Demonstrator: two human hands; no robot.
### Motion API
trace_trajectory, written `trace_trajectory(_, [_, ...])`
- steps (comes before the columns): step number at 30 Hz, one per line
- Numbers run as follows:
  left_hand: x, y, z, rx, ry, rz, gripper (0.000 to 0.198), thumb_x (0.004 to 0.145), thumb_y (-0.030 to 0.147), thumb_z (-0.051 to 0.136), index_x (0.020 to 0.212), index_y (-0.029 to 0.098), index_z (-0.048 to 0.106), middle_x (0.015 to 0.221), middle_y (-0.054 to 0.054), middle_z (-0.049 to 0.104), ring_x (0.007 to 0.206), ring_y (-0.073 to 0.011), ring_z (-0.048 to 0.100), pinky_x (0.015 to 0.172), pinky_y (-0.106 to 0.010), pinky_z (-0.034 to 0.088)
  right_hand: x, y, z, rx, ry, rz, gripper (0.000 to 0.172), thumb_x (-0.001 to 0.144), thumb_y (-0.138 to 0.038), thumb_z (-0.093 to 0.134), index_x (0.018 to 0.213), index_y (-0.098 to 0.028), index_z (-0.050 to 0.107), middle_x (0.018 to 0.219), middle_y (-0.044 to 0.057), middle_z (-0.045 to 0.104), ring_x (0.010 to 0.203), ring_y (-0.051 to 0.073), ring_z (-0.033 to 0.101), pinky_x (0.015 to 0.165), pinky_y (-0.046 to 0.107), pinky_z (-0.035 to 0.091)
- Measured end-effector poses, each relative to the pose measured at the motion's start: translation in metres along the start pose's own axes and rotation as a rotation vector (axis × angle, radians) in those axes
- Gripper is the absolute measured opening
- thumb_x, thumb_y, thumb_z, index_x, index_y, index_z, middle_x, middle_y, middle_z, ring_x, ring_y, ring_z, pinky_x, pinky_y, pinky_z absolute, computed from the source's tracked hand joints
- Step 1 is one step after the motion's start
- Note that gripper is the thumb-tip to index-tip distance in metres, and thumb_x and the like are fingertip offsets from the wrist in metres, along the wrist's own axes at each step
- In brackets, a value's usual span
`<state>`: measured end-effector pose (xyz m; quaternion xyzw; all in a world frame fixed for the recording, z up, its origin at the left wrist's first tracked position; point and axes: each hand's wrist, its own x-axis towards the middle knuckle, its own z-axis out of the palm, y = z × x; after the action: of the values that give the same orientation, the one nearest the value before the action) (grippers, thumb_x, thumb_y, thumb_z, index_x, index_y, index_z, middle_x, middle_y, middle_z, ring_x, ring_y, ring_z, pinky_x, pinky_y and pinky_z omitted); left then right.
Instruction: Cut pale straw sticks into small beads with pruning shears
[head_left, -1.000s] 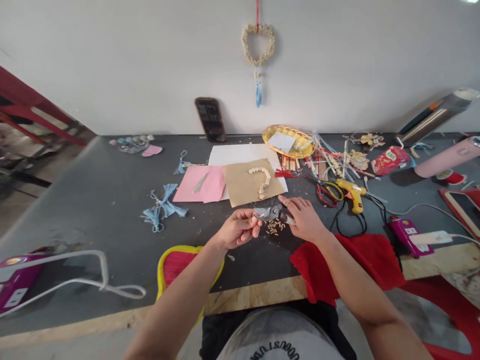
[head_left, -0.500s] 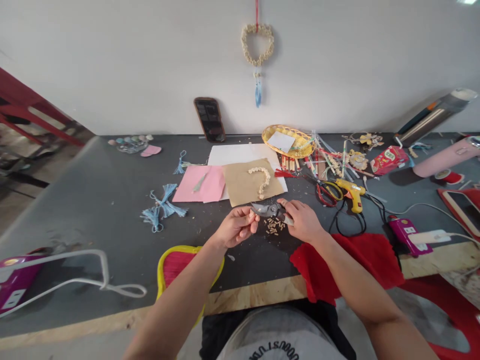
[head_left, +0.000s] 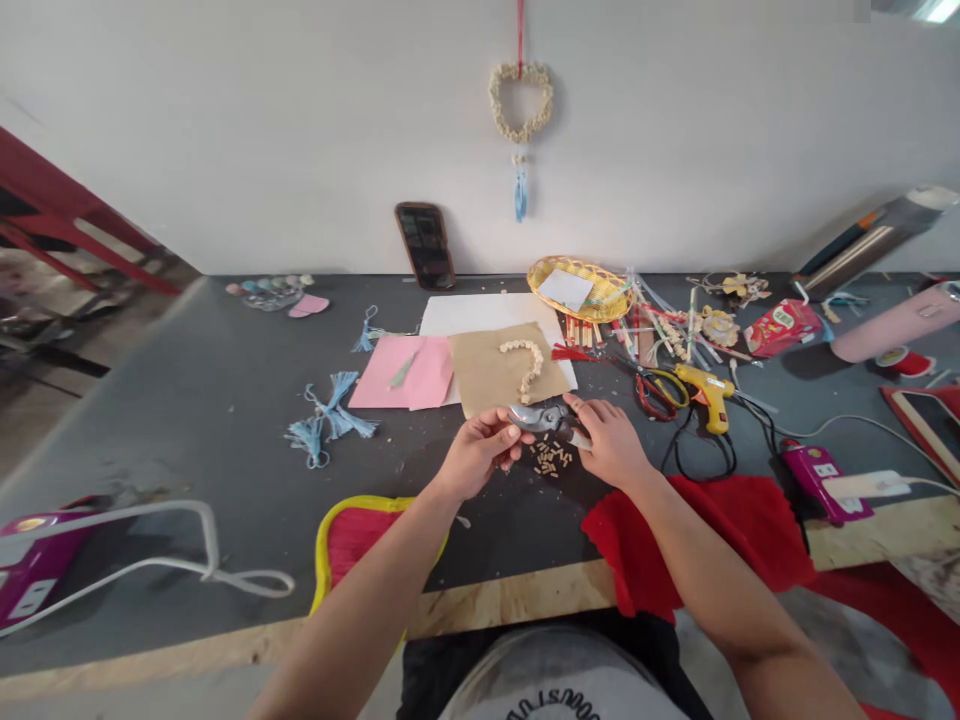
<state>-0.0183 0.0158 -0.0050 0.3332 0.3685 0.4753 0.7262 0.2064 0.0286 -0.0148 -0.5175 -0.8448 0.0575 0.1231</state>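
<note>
My right hand (head_left: 611, 440) is wrapped round the handles of a pair of pruning shears (head_left: 544, 417), whose blades point left. At the blade tips, my left hand (head_left: 480, 450) is closed, thumb against fingers; what it pinches is too small to make out. Below the shears lies a little pile of short cut pieces (head_left: 550, 457) on the dark table. Just beyond my hands, a curved row of cream-coloured pieces (head_left: 534, 365) rests on a brown sheet (head_left: 480, 375).
Pink paper (head_left: 427, 380) and blue tassels (head_left: 334, 410) lie to the left. On the right are a yellow glue gun (head_left: 706, 390), scissors (head_left: 660, 392), a red cloth (head_left: 720, 530) and a woven basket (head_left: 615, 300). A phone (head_left: 426, 245) leans on the wall beneath a hanging heart (head_left: 551, 100).
My left hand has turned slightly, its fingers curling closer under the blade tips. My right hand keeps its grip on the pruning shears. The whole view has shifted a little.
</note>
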Motion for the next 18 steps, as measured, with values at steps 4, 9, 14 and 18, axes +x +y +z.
trace_trajectory(4, [0.0013, -0.0016, 0.0, 0.076, 0.07, 0.062, 0.031, 0.063, 0.034, 0.084, 0.07, 0.013, 0.063, 0.068, -0.003, 0.069, 0.053, -0.0082, 0.058, 0.042, -0.015, 0.043, -0.0001, -0.0002, 0.0004, -0.016, 0.003, -0.006, 0.054, 0.088, -0.021, 0.048, 0.142, -0.018, 0.04, 0.118, 0.011, 0.06, 0.106, 0.026, 0.05, 0.085, 0.037, 0.038])
trace_trajectory(9, [0.0016, -0.0018, -0.0015, 0.127, 0.085, 0.056, 0.033, 0.064, 0.04, 0.082, 0.066, 0.012, 0.063, 0.07, -0.005, 0.07, 0.051, -0.009, 0.057, 0.039, -0.017, 0.042, -0.0003, -0.0014, -0.0003, -0.038, -0.012, -0.017, 0.058, 0.087, -0.02, 0.049, 0.144, -0.017, 0.037, 0.12, 0.012, 0.059, 0.106, 0.026, 0.049, 0.086, 0.038, 0.037])
trace_trajectory(14, [0.0013, -0.0007, -0.0027, 0.125, 0.084, 0.018, 0.034, 0.064, 0.039, 0.082, 0.067, 0.013, 0.061, 0.072, -0.006, 0.072, 0.047, -0.0082, 0.056, 0.037, -0.016, 0.04, -0.0003, -0.0015, -0.0002, -0.043, -0.028, -0.01, 0.055, 0.09, -0.022, 0.047, 0.144, -0.019, 0.037, 0.117, 0.012, 0.061, 0.105, 0.026, 0.051, 0.083, 0.037, 0.038])
trace_trajectory(18, [0.0005, 0.0, -0.0041, 0.12, 0.066, -0.001, 0.036, 0.064, 0.039, 0.081, 0.066, 0.012, 0.058, 0.07, -0.006, 0.072, 0.042, -0.0067, 0.053, 0.034, -0.016, 0.037, -0.0012, -0.0044, -0.0016, -0.026, -0.048, 0.007, 0.049, 0.093, -0.022, 0.043, 0.142, -0.021, 0.041, 0.111, 0.01, 0.063, 0.101, 0.023, 0.055, 0.083, 0.034, 0.038])
